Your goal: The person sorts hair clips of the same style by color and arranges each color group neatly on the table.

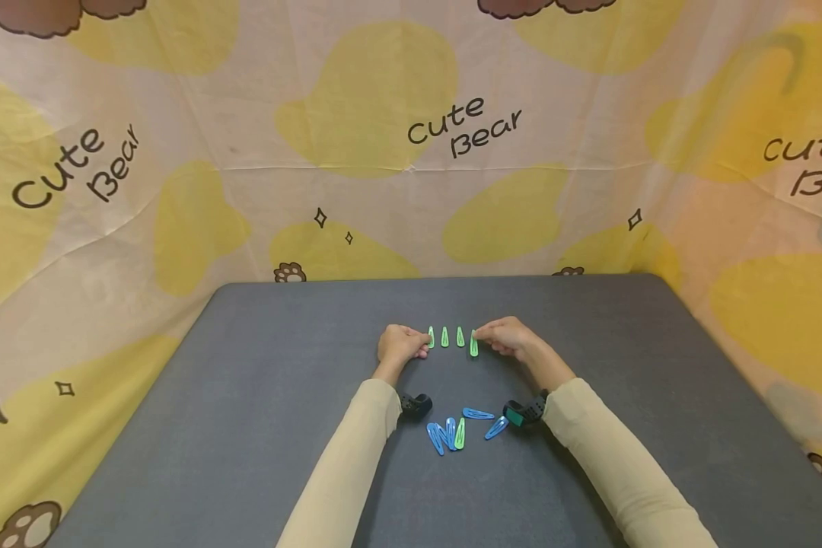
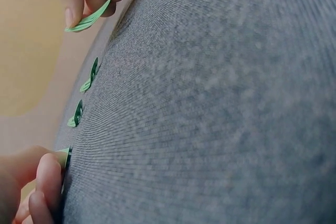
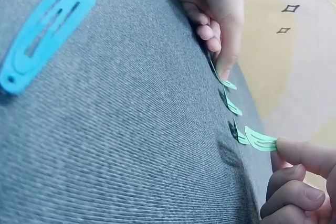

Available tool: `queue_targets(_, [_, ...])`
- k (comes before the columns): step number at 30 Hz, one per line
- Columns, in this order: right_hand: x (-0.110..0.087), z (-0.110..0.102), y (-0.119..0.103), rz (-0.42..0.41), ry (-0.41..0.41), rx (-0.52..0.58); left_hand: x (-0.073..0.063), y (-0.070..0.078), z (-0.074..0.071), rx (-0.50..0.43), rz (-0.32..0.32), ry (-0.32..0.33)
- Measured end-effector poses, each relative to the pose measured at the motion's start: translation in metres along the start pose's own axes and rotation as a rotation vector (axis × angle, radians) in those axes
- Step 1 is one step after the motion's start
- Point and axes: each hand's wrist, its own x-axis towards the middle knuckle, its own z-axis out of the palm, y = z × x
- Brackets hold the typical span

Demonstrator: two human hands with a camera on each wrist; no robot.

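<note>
Fingertips of the left hand (image 1: 399, 344) are covering part of the leftmost green clip (image 1: 431, 332), which they are pinching on the worktop (image 1: 281, 380). The right hand (image 1: 510, 336) is pinching the rightmost green clip (image 1: 474, 348) above the surface, thumb and finger hiding its far end; the free end is pointing toward the person. Wrist views are cutting off both hands. Two middle green clips (image 1: 444, 337) are lying between, all four long axes running away from the person, nearly parallel. Nearer, blue clips (image 1: 478, 414) are lying at mixed angles.
</note>
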Motion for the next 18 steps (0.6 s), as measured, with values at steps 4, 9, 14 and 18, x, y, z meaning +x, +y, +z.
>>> queue_targets(4, [0.004, -0.002, -0.001, 0.008, 0.008, 0.000, 0.000, -0.001, 0.001, -0.001, 0.002, 0.003])
queue_targets(9, [0.008, -0.003, 0.000, 0.021, 0.018, -0.002, 0.000, 0.000, 0.001, -0.010, -0.003, 0.001])
queue_targets(14, [0.011, -0.002, 0.002, 0.032, 0.030, -0.004, -0.001, 0.000, 0.001, -0.018, -0.006, -0.001])
queue_targets(18, [0.013, -0.001, 0.002, 0.030, 0.031, 0.004, -0.001, 0.000, 0.000, -0.024, 0.001, 0.001])
